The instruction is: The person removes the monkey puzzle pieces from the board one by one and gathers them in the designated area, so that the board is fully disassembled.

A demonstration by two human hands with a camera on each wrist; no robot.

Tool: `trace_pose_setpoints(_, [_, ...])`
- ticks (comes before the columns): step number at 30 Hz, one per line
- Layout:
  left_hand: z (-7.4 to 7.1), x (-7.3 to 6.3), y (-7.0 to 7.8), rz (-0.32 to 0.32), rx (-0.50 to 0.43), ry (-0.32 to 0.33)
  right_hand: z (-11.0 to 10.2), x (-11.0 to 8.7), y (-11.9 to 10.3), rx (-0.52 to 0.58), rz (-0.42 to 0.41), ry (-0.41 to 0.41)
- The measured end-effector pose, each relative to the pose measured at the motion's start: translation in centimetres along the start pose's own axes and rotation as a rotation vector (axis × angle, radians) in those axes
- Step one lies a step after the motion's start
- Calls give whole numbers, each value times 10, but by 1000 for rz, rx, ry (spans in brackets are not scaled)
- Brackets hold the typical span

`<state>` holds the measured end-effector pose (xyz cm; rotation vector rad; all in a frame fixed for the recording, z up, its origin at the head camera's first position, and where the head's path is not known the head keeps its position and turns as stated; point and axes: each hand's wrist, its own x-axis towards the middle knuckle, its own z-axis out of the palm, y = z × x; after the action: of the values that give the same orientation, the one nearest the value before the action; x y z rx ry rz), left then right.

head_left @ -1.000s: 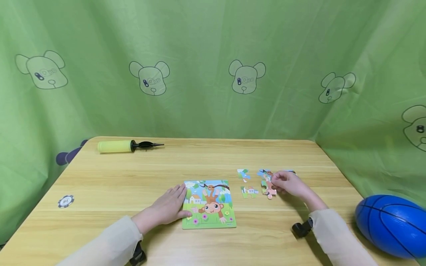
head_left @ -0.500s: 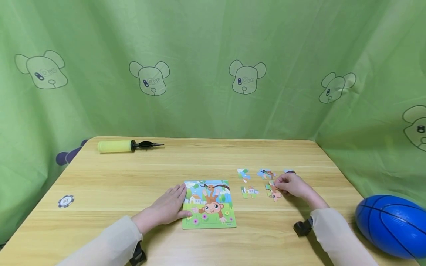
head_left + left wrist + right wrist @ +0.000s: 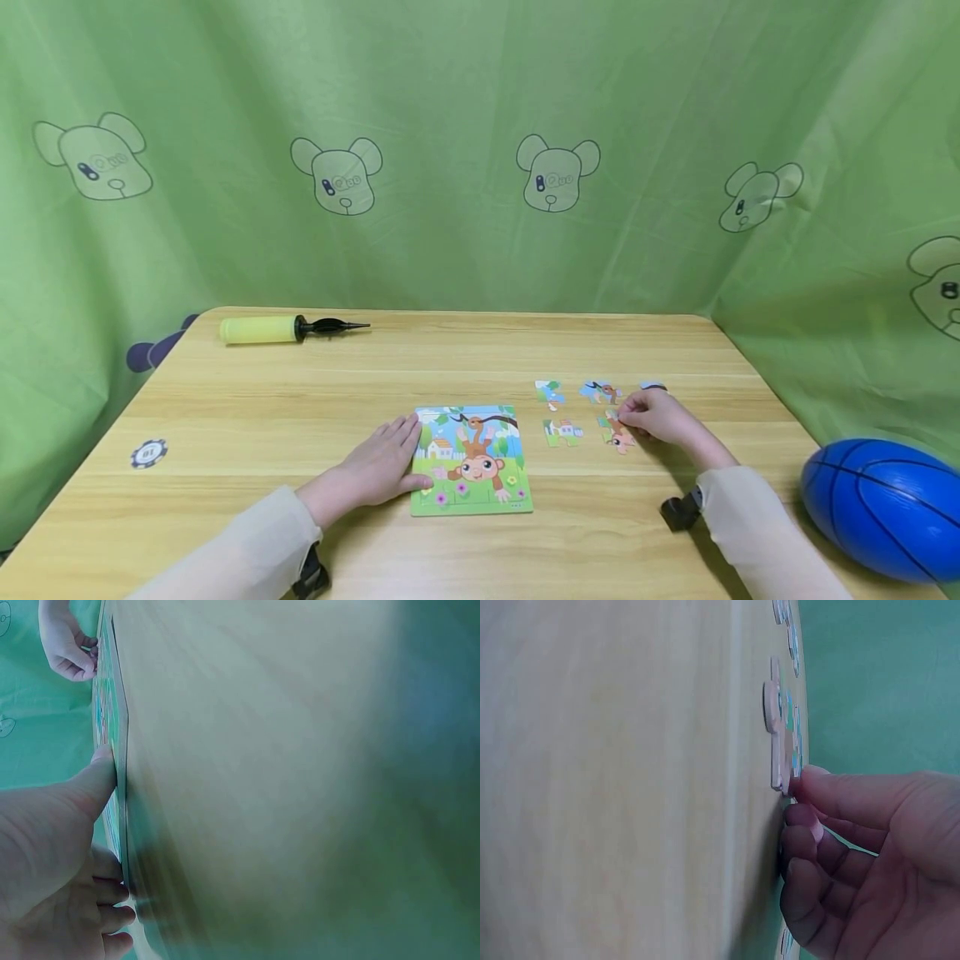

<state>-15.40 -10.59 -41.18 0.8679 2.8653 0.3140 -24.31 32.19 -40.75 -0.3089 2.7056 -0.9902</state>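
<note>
A square jigsaw puzzle [image 3: 472, 462] with a hanging monkey and a small house lies in front of me. My left hand [image 3: 382, 467] rests along its left edge, thumb over the lower left corner and fingers extended. To the right, my right hand [image 3: 656, 415] pinches the edge of a loose monkey-face puzzle piece [image 3: 621, 437], close over the table. In the right wrist view, thumb and fingertips meet at one end of that puzzle piece [image 3: 776, 754]. Near it lie a house piece [image 3: 562, 431], a branch piece [image 3: 600, 391] and a leafy sky piece [image 3: 550, 393].
Partly hidden behind my right hand is another blue piece [image 3: 653, 386]. A blue ball [image 3: 881, 508] sits at the right edge. A yellow hand pump [image 3: 262, 330] lies at the back left, and a round chip [image 3: 148, 454] at the left. Green curtain [image 3: 465, 167] surrounds the table.
My right hand has shifted the monkey-face piece slightly right, away from the house piece, then stayed nearly still. The blue piece behind that hand shows more. My left hand has not moved.
</note>
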Motion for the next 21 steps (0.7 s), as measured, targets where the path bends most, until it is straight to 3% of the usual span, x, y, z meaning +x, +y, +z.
trace_pose_setpoints(5, [2, 0, -1, -1, 2, -2, 0, 0, -2, 5, -20, 3])
trace_pose_setpoints(9, [2, 0, 0, -1, 2, -6, 2, -2, -18, 0, -20, 23])
trace_pose_setpoints(15, [1, 1, -1, -11, 3, -5, 13, -6, -56, -37, -140, 28])
trace_pose_setpoints(21, [3, 1, -2, -9, 4, -2, 37, -3, -80, -27, -264, -18])
